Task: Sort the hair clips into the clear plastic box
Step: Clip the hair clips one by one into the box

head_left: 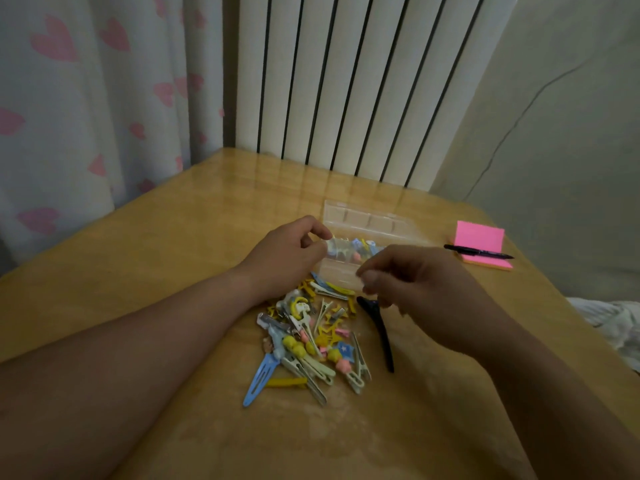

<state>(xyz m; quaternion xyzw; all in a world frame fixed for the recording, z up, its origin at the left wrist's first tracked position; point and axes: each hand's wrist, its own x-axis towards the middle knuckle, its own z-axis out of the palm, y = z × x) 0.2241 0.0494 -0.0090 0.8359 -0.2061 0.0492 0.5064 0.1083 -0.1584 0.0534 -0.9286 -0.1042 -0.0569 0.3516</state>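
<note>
**Pinching the clear box beside the clip heap**

The left grip pinches the left end of the clear plastic box, which lies open on the surface just beyond the heap of hair clips. Blue, pink and white clips lie in one far compartment. The right grip curls at the box's near edge; whether it grasps anything, I cannot tell.

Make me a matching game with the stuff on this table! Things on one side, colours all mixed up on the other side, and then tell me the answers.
Things:
1. sticky notes
2. pen
3. big flat snap clip at the near left of the pile
4. plastic box

Colours:
A. blue
B. see-through
C. pink
D. black

Pairs: 1-C, 2-D, 3-A, 4-B
</note>
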